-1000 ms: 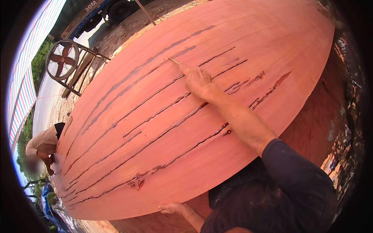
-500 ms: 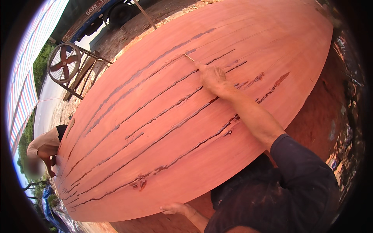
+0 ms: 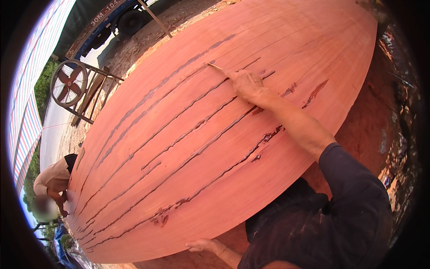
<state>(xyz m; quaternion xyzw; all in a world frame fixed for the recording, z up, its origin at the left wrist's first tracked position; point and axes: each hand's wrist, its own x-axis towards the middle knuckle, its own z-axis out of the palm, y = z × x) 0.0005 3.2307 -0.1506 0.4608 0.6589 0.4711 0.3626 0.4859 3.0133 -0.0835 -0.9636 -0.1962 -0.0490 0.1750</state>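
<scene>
A huge leaf-shaped, curved reddish wooden surface spreads before me, with wavy dark lines of paste along its seams. My right hand is closed around a thin, light-coloured stick-like tool. Its tip touches the wood at the upper end of one dark line, beside a short grey smear. Whether the tip is flat or pointed is too small to tell. Against the near edge of the wood rests my left hand, fingers stretched out and pointing left, with no tool in it.
At the far left another person bends over the tip of the wood. A round fan on a metal frame stands beyond the far edge. A blue truck is parked behind, and a striped sheet hangs at left.
My view has shifted a little. Relative to the wood, my right hand has slid the tool slightly right along the seam. The left hand stays at the near edge.
</scene>
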